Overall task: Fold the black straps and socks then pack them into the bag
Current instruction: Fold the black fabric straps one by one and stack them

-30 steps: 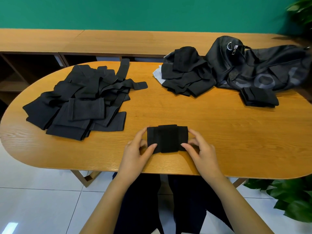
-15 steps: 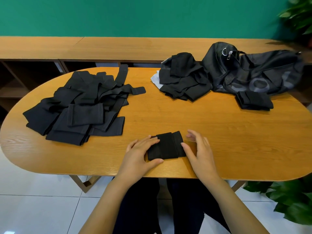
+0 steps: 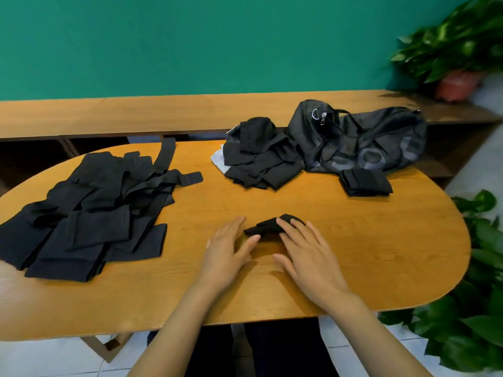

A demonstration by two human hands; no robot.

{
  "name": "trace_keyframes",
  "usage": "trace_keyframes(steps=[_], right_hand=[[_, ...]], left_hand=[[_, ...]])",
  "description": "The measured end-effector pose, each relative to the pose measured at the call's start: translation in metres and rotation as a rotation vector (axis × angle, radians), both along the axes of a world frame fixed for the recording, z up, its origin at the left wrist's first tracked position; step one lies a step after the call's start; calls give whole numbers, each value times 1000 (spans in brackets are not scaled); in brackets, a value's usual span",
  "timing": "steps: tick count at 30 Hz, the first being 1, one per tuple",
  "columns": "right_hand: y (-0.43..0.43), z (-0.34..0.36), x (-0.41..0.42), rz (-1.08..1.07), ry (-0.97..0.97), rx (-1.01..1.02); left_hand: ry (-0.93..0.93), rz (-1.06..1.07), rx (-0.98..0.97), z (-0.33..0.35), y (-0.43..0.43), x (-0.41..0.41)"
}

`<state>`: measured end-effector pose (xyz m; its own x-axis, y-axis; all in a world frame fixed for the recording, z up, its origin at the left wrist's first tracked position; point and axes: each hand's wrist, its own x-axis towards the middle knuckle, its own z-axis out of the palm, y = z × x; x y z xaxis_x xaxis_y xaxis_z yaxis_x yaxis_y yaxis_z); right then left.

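Observation:
A small folded black strap (image 3: pixel 265 227) lies on the wooden table (image 3: pixel 381 254) just in front of me. My right hand (image 3: pixel 304 248) rests its straight fingers on the strap's right part, thumb held apart. Flat on the table to the strap's left is my left hand (image 3: pixel 231 246), its thumb tip touching the strap's edge. A loose pile of black straps (image 3: pixel 89 213) covers the left of the table. A heap of black socks (image 3: pixel 261 159) sits at the back centre, against the black bag (image 3: pixel 367 142). In front of the bag lies a folded black stack (image 3: pixel 364 182).
A long wooden shelf unit (image 3: pixel 163 112) runs behind the table, under a green wall. Potted plants stand at the back right (image 3: pixel 449 58) and beside the table's right end (image 3: pixel 476 295). The floor is white tile.
The folded strap has been pushed into a narrower, bunched shape. My right hand has slid onto it and my left hand has come off its top to the left edge.

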<state>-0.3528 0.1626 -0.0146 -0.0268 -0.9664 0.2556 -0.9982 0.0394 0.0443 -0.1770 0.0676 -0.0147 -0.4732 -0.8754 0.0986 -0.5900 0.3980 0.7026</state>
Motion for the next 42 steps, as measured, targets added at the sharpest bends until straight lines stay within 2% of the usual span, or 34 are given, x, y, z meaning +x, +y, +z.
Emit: trace_keyframes(steps=[4, 8, 11, 20, 26, 30, 33, 38, 42], right_hand=[[-8, 12, -72, -265, 18, -114], [-18, 22, -142, -470, -7, -24], [-28, 24, -175, -532, -9, 53], [-32, 14, -206, -538, -53, 121], [-35, 18, -205, -473, -213, -18], [-39, 10, -201, -461, -132, 142], [-44, 12, -199, -478, -137, 173], [-48, 29, -162, -383, -114, 115], [-51, 38, -107, -241, -128, 88]], left_hand=[[-19, 21, -38, 1, -14, -23], [-87, 38, -65, -9, -24, -33], [-116, 56, -109, -20, -27, -32], [-138, 71, -175, -29, -32, -34], [-145, 68, -190, -28, -31, -34], [-124, 61, -179, -28, -30, -34], [-102, 65, -171, -27, -31, -34], [-55, 31, -145, -23, -32, -32], [-49, 54, -200, -12, -34, -17]])
